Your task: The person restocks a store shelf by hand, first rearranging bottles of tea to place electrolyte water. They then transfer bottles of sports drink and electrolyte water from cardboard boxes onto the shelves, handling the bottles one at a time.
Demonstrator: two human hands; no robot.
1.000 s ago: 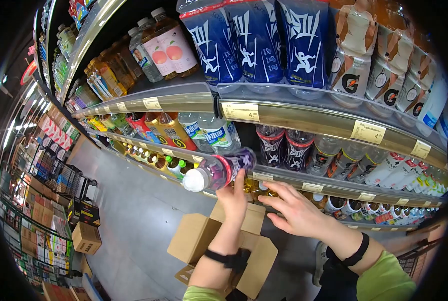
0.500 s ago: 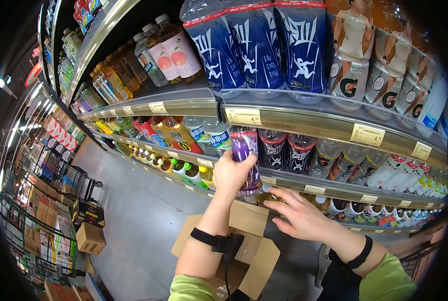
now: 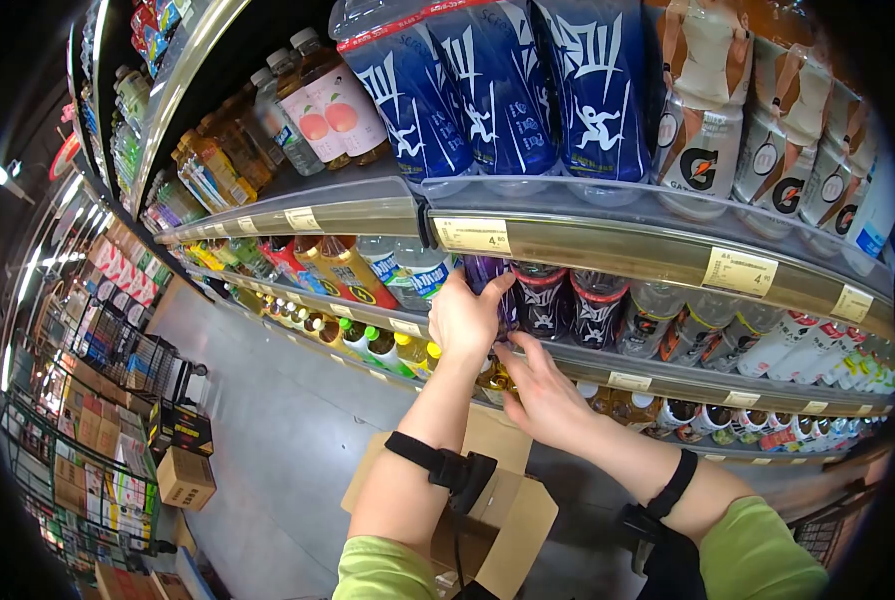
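Observation:
My left hand (image 3: 464,316) is wrapped round a purple bottle (image 3: 487,270) on the middle shelf, just under the upper shelf's price rail. Much of the bottle is hidden by the hand and the rail. My right hand (image 3: 542,392) is at the bottle's lower end, fingers apart, with fingertips near its base; whether they touch it is hard to tell. Right of the bottle stand dark bottles with red bands (image 3: 544,305), and to its left are clear bottles with blue and green labels (image 3: 422,272).
An open cardboard box (image 3: 497,440) is on the floor below my arms. Large blue-wrapped bottles (image 3: 602,100) stand on the upper shelf (image 3: 607,240). Lower shelves hold more drinks. At the left are a dark shopping cart (image 3: 137,345) and a closed carton (image 3: 185,478).
The purple bottle has moved deeper under the upper shelf, with my left hand still round it. My right hand has moved up and left to the bottle's base.

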